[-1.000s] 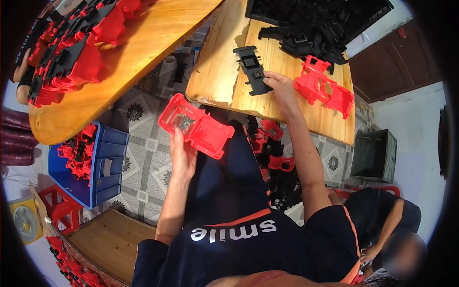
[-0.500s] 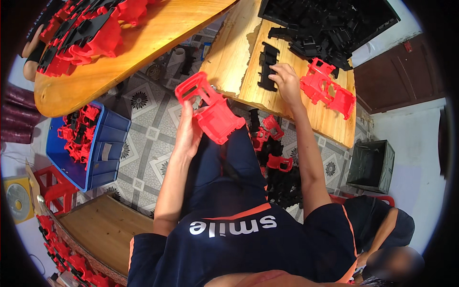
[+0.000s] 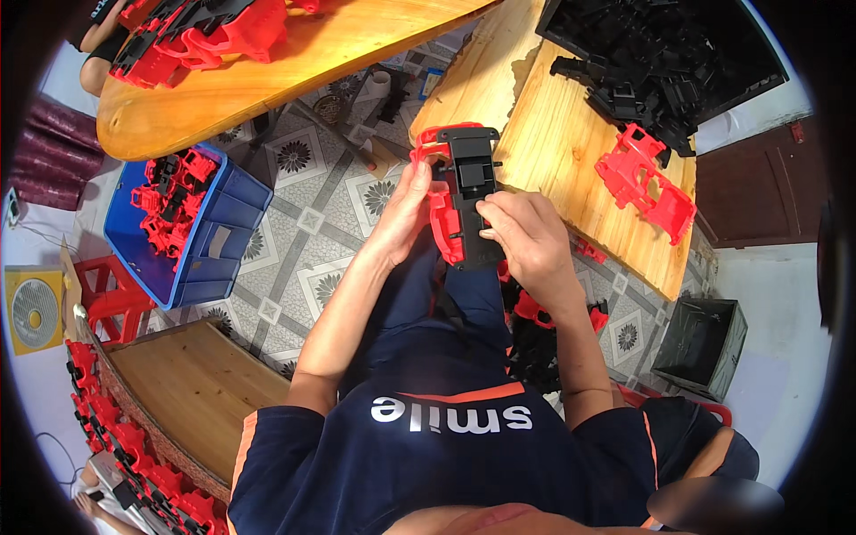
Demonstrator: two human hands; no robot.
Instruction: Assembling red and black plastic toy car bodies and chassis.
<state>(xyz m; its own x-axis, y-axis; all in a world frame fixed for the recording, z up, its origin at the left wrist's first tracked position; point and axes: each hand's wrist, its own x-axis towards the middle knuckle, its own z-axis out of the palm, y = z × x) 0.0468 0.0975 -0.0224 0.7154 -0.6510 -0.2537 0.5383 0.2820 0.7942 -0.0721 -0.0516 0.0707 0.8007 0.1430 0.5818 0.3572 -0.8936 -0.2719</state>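
Note:
My left hand (image 3: 403, 214) is closed on a red plastic frame (image 3: 439, 218), held up in front of my lap. A long black plastic part (image 3: 474, 192) lies against the frame's right side and covers much of it. With thumb and fingers pinched, my right hand (image 3: 526, 234) grips the black part near its lower right edge. Whether the two pieces are locked together I cannot tell. Another red plastic frame (image 3: 646, 183) rests on the wooden table to the right of my hands.
Black parts fill a black tray (image 3: 758, 80) at the far right. A blue crate (image 3: 227, 241) with red and black pieces stands at left. Red-black assemblies (image 3: 236, 36) sit on the curved wooden tabletop (image 3: 339, 71). A grey bin (image 3: 700, 348) stands at right, near another person.
My right hand has lifted the black part off the table and brought it onto the red frame in my left hand. The view has shifted slightly.

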